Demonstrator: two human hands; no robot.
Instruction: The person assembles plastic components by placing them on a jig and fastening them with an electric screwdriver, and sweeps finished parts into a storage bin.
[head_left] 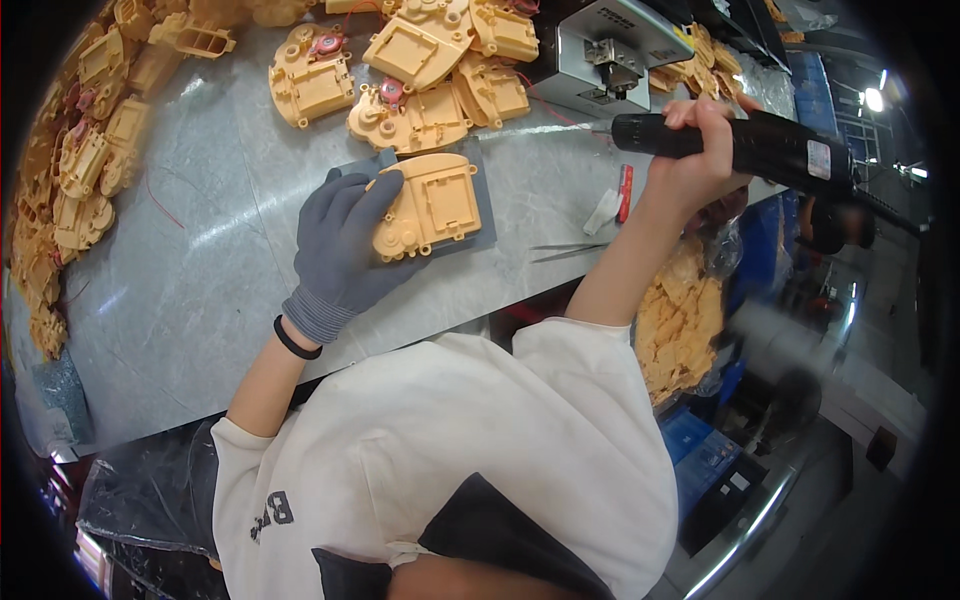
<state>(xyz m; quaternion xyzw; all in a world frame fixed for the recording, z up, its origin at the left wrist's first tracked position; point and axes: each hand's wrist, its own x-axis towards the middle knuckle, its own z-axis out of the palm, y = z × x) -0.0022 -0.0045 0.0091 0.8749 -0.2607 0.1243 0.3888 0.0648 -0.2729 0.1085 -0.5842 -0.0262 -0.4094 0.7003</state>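
Two hands, well apart: the left hand [345,238], in a grey glove, is clamped on the left side of a yellow housing [445,205]; the bare right hand [705,150] has its fingers wrapped round a black corded tool [790,152].
Yellow housing: here it is, over a dark grey pad [487,210] near the middle of the table [220,310], rectangular recess facing up, pad showing beyond its right edge.
Black tool: up at the right, lying crosswise, one blunt end toward the housing but well apart from it, cord trailing off the other end.
Far side of the pad: crowded, with more housings [420,45] piled right up behind, some carrying round red parts [327,45], so there's little bare table that way.
Grey metal box [600,65]: just beyond the tool's blunt end, blocking the upper right.
Right forearm's side: tweezers [570,250] close to the arm, with a red tube [626,193] and a white piece [602,213] near them.
Left edge: a long heap of yellow parts [85,150] hugging the rim, and a thin red wire [163,207] loose on the surface.
Below right: yellow pieces [685,320] massed beside the sleeve, blue crate [700,445] under them.
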